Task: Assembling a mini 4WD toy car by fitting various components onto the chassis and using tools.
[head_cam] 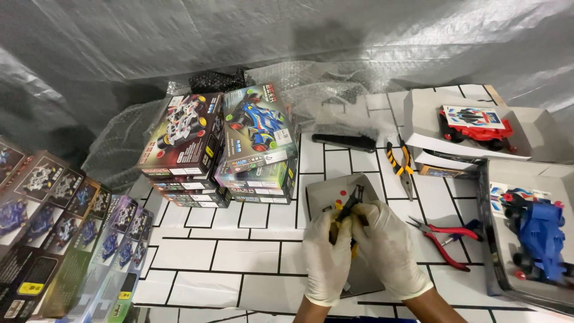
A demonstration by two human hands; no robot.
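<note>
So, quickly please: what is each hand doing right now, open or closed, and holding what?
Left hand: gloved, closed on a small black part.
Right hand: gloved, closed on the same black part, above a grey tray.

A crinkled silvery-grey plastic sheet (287, 36) hangs as the back wall, catching soft light in its folds. Below it lies a white work surface with a black brick-line pattern (239, 257).
</note>
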